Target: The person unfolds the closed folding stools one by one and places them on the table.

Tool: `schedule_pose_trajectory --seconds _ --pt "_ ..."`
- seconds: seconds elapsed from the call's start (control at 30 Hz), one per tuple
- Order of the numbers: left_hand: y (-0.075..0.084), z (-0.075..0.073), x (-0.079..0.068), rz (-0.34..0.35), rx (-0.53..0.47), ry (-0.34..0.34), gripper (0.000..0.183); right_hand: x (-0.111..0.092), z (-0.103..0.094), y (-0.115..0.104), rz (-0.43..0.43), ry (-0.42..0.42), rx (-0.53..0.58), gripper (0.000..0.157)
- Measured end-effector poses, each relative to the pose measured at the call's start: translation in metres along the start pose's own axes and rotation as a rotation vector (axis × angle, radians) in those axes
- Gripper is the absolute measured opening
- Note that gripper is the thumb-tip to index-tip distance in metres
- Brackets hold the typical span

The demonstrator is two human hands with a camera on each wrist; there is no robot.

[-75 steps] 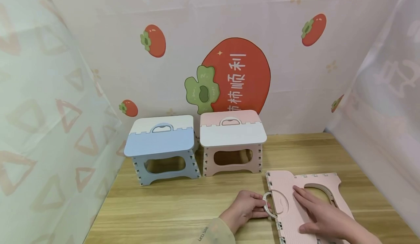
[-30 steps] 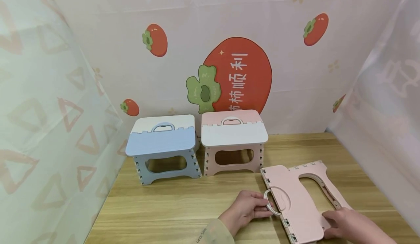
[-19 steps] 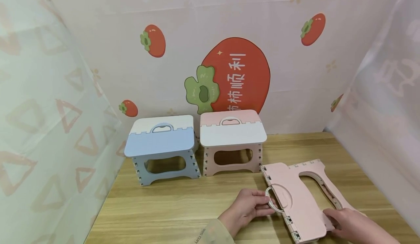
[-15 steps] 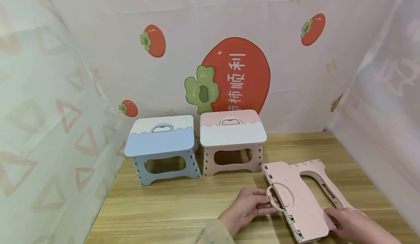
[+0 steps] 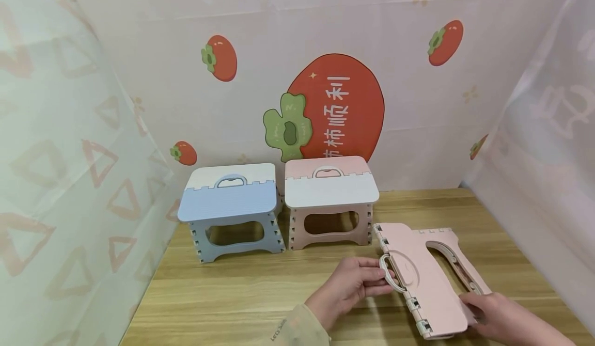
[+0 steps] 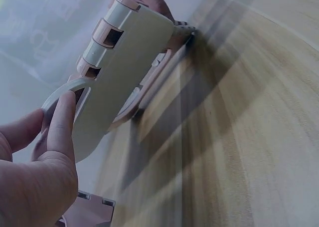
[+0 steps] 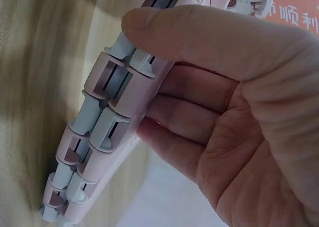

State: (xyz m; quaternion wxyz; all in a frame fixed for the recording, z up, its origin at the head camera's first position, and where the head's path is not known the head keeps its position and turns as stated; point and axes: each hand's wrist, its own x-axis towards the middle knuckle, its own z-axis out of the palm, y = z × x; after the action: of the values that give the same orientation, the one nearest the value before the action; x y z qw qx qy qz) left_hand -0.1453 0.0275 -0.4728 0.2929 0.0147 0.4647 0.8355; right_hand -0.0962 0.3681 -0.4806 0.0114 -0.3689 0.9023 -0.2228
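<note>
A folded pink step stool [image 5: 432, 284] lies tilted at the right front, its handle side raised off the table. My left hand [image 5: 355, 286] pinches its white loop handle [image 5: 389, 273] between thumb and fingers; the left wrist view shows the handle [image 6: 60, 92] and a gap over the wood. My right hand [image 5: 492, 315] grips the stool's near hinged edge. In the right wrist view, the thumb lies over the hinges [image 7: 94, 122] and the fingers curl behind the panel.
Two unfolded stools stand at the back: a blue one with a white half [image 5: 228, 201] and a pink one with a white half [image 5: 330, 191]. Printed cloth [image 5: 418, 103] walls in the wooden table [image 5: 223, 294] at the back and sides.
My right hand moved from lying flat on the stool's top to gripping its near edge. The stool turned slightly and its handle side rose. The left hand shifted slightly up with the handle.
</note>
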Motion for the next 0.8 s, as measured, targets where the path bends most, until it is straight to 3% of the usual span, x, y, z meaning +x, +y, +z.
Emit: schedule_pose_trajectory --seconds 0.13,0.33,0.43,0.67,0.8 --pt "0.006 0.002 0.000 0.009 0.005 -0.011 0.021 0.003 -0.003 -0.003 0.040 -0.028 0.009 0.037" --pt "0.013 0.005 0.000 0.018 0.018 -0.024 0.022 0.005 -0.007 -0.007 0.030 -0.052 0.017 0.037" --pt "0.018 0.008 0.000 0.019 0.029 -0.028 0.022 0.006 -0.009 -0.010 -0.011 -0.024 0.006 0.037" --pt "0.029 0.016 0.003 0.021 0.012 -0.023 0.021 0.006 -0.013 -0.012 0.018 -0.026 0.014 0.037" --pt "0.033 0.021 0.005 0.030 0.006 -0.006 0.019 0.006 -0.014 -0.012 -0.010 0.008 0.015 0.042"
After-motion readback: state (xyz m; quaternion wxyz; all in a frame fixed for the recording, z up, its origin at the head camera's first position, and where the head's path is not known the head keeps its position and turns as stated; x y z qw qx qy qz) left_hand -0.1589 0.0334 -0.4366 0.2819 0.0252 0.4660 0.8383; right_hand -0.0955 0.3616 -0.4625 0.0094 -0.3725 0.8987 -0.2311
